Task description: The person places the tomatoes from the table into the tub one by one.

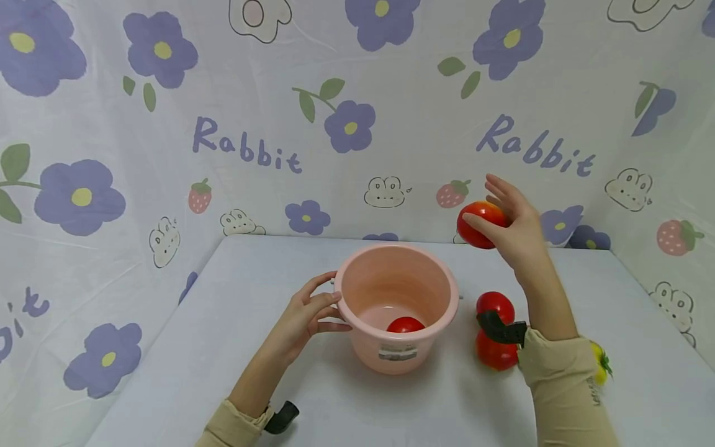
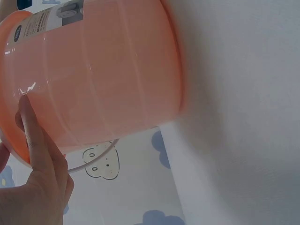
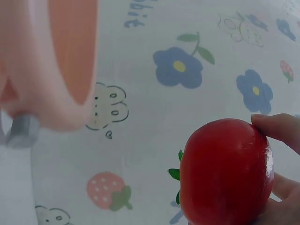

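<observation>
A pink bucket [image 1: 399, 354] stands upright on the table, with one red tomato [image 1: 405, 325] lying at its bottom. My left hand [image 1: 301, 316] holds the bucket by the left side of its rim; in the left wrist view, fingers [image 2: 35, 136] lie along the outer wall. Up in the air, to the right of the bucket and higher than its rim, my right hand [image 1: 516, 226] grips another red tomato [image 1: 481, 225] between thumb and fingers. Green leaves show on this tomato [image 3: 225, 173] in the right wrist view.
Right of the bucket, two more red tomatoes [image 1: 495, 305] sit on the white table [image 1: 251, 285], partly behind the black wrist strap. A yellow fruit or vegetable with a green stem [image 1: 601, 363] is half hidden by my right sleeve. Patterned cloth [image 1: 419, 93] surrounds the table.
</observation>
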Tool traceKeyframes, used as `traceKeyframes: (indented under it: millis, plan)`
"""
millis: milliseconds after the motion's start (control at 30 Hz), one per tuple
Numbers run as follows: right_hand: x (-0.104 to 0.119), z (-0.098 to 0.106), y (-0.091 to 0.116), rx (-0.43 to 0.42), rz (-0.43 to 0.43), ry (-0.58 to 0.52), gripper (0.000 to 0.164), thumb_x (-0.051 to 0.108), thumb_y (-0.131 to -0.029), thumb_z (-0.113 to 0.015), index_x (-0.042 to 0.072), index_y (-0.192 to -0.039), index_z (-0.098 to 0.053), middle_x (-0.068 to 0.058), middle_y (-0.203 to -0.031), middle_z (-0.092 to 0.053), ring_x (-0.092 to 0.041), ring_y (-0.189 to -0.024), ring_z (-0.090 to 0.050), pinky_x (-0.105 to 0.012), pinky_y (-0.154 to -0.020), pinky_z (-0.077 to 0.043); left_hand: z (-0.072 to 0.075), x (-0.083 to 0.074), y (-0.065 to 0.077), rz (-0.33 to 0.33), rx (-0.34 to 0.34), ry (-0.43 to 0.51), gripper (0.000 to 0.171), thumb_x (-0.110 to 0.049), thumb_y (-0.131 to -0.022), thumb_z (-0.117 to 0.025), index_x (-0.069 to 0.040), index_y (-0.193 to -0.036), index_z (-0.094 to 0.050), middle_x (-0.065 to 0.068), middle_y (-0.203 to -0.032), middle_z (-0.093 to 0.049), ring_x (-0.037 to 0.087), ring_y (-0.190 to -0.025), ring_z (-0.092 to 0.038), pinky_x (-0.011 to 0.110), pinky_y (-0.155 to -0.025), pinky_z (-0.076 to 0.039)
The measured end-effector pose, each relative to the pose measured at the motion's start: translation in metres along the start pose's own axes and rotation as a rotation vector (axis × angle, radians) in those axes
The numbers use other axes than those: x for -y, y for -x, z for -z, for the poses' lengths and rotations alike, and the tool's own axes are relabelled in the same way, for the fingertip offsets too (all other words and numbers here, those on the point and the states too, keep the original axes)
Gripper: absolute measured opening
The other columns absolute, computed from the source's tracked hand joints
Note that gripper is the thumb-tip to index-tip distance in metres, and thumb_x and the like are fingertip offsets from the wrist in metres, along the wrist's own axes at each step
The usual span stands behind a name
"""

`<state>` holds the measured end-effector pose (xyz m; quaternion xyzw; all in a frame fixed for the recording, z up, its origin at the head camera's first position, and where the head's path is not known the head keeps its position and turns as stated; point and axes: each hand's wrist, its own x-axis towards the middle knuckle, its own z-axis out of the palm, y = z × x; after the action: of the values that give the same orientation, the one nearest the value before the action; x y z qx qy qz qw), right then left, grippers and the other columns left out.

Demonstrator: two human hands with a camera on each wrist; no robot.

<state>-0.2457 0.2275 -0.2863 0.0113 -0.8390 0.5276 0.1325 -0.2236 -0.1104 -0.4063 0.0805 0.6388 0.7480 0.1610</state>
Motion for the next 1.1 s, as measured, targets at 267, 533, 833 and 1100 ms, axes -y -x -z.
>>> traceKeyframes:
  millis: [267,533,833,1100]
  plan:
    - [0.015,-0.017,0.002,0.028,0.05,-0.025,0.076,0.028,-0.089,-0.07,0.037,-0.152,-0.029,0.0,-0.159,-0.035,-0.028,-0.145,-0.036,-0.05,-0.109,-0.044,0.001,0.0,0.0,0.0,-0.006,-0.011,0.053,-0.025,-0.095,-0.061,-0.028,-0.143,-0.04,0.002,-0.1,-0.072,0.02,-0.087,-0.073,0.047,-0.084,-0.06]
    - [0.029,-0.035,0.004,0.069,0.089,-0.044,0.076,0.023,-0.088,-0.071,0.034,-0.152,-0.031,-0.002,-0.156,-0.04,-0.031,-0.141,-0.039,-0.05,-0.107,-0.046,0.001,0.001,0.0,-0.006,0.003,-0.01,0.053,-0.025,-0.095,-0.061,-0.027,-0.143,-0.04,0.003,-0.1,-0.072,0.02,-0.087,-0.073,0.047,-0.084,-0.06]
    - [0.042,-0.056,0.002,0.128,0.105,-0.058,0.07,0.019,-0.089,-0.07,0.032,-0.149,-0.037,-0.006,-0.152,-0.044,-0.03,-0.139,-0.043,-0.051,-0.103,-0.049,0.001,0.0,0.0,-0.005,0.004,-0.012,0.052,-0.024,-0.095,-0.061,-0.027,-0.143,-0.04,0.003,-0.1,-0.072,0.02,-0.087,-0.073,0.047,-0.084,-0.06]
    - [0.05,-0.074,-0.001,0.181,0.121,-0.078,0.067,0.019,-0.089,-0.071,0.032,-0.148,-0.04,-0.009,-0.148,-0.049,-0.029,-0.136,-0.047,-0.048,-0.102,-0.051,0.001,0.0,0.0,-0.002,0.001,-0.025,0.052,-0.026,-0.095,-0.061,-0.028,-0.143,-0.04,0.002,-0.1,-0.072,0.02,-0.088,-0.073,0.046,-0.084,-0.06]
